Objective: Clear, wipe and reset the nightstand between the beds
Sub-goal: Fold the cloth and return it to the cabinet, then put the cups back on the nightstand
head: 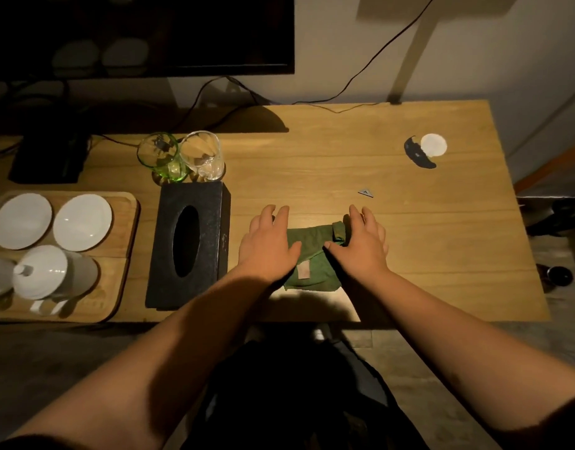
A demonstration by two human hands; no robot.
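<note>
A folded green cloth [312, 264] with a pale label lies on the wooden tabletop [409, 254] near the front edge. My left hand [269, 241] rests flat on the cloth's left part, fingers spread and pointing away from me. On the cloth's right part lies my right hand [360, 241], fingers extended, beside a rolled-up edge of the cloth. Neither hand grips anything. The middle of the cloth shows between the hands.
A black tissue box [188, 245] stands just left of my left hand. Behind it are a green glass [162, 157] and a clear glass [203, 155]. A wooden tray [117, 287] at the left holds two white saucers and lidded white cups. A small grey triangle [365, 192], a white disc [434, 145] and cables lie farther back.
</note>
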